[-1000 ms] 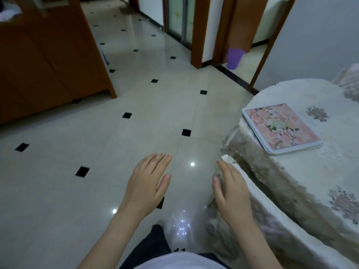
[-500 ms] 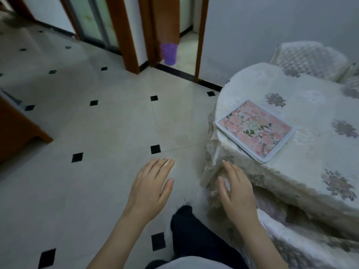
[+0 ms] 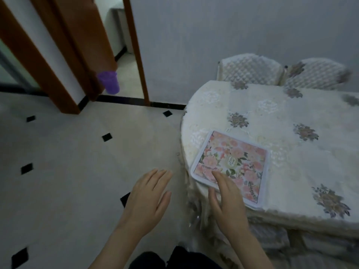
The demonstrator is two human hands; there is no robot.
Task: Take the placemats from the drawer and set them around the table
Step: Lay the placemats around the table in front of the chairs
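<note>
A stack of pink floral placemats [image 3: 233,162] with white borders lies near the left edge of the round table [image 3: 287,121], which wears a cream floral tablecloth. My right hand [image 3: 227,202] is flat with fingers apart, and its fingertips overlap the near corner of the placemats. My left hand [image 3: 149,200] hovers open over the floor, left of the table edge, holding nothing. No drawer is in view.
Two quilted chair backs [image 3: 250,70] stand behind the table against the grey wall. A purple bin [image 3: 109,82] sits in a wooden doorway at the upper left. Tiled floor with black diamond insets spreads to the left. My dark trouser leg shows at the bottom.
The view has swung right toward the table, and the wooden cabinet has left the frame. My right hand has come from beside the tablecloth's edge to the placemats' near corner.
</note>
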